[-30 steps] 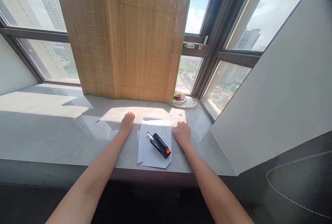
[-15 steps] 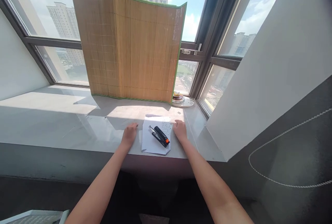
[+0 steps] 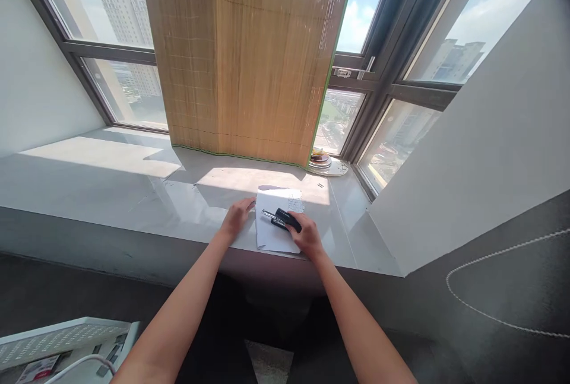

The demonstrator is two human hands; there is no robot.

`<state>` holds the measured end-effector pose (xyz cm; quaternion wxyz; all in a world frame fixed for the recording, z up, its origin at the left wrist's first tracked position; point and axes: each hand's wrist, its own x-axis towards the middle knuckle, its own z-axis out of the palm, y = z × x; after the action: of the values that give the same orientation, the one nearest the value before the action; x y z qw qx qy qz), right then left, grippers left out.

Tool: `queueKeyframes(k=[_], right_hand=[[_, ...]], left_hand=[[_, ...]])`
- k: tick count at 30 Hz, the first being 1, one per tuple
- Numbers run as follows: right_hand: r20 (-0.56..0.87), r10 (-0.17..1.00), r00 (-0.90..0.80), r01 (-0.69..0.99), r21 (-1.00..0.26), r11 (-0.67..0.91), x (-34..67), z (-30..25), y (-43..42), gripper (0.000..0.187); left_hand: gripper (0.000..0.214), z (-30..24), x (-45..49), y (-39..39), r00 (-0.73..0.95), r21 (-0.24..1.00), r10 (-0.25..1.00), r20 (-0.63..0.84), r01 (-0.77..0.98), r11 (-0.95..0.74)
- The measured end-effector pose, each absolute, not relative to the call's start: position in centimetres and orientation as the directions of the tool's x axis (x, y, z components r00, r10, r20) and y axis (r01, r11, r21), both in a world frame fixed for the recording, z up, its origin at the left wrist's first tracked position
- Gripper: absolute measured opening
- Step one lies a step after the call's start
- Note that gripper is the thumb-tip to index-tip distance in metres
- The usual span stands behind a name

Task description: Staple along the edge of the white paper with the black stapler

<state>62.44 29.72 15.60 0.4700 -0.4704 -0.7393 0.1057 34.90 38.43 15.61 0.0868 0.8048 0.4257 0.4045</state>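
Observation:
A black stapler (image 3: 285,218) lies opened out on a white sheet of paper (image 3: 272,235) near the front edge of a grey window ledge (image 3: 133,188). My right hand (image 3: 305,237) rests on the stapler's near end, fingers curled over it. My left hand (image 3: 238,216) lies on the ledge at the paper's left edge, its fingers loosely bent and touching the sheet. Rows of staples show on the far right part of the paper.
A bamboo mat (image 3: 249,57) with green trim stands upright against the window behind the paper. A small stack of plates (image 3: 325,163) sits in the window corner. A white slanted wall (image 3: 467,146) bounds the ledge's right side. A white device (image 3: 57,342) is at bottom left.
My right hand has moved left from beside the paper onto the stapler, covering its orange end. My left hand has slid closer to the paper's edge. The view has shifted back.

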Motion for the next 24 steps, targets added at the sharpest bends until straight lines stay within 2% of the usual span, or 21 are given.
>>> queueKeyframes(k=[4, 9, 13, 24], right_hand=[[0.630, 0.769, -0.104, 0.603, -0.575, 0.553, 62.5, 16.2, 29.3, 0.036], [0.579, 0.789, -0.203, 0.649, -0.524, 0.552, 62.1, 16.6, 29.0, 0.038], [0.550, 0.805, -0.223, 0.678, -0.506, 0.533, 62.0, 16.5, 28.9, 0.040], [0.563, 0.796, -0.221, 0.682, -0.495, 0.539, 62.0, 16.4, 28.8, 0.036]], left_hand=[[0.025, 16.4, 35.4, 37.3, 0.367, 0.494, 0.696, 0.617, 0.507, -0.706], [0.019, 17.1, 36.4, 36.2, 0.516, 0.328, 0.649, 0.559, 0.581, -0.745], [0.016, 17.1, 36.8, 36.3, 0.586, 0.258, 0.641, 0.496, 0.606, -0.753], [0.017, 17.4, 36.6, 36.5, 0.626, 0.365, 0.637, 0.449, 0.522, -0.771]])
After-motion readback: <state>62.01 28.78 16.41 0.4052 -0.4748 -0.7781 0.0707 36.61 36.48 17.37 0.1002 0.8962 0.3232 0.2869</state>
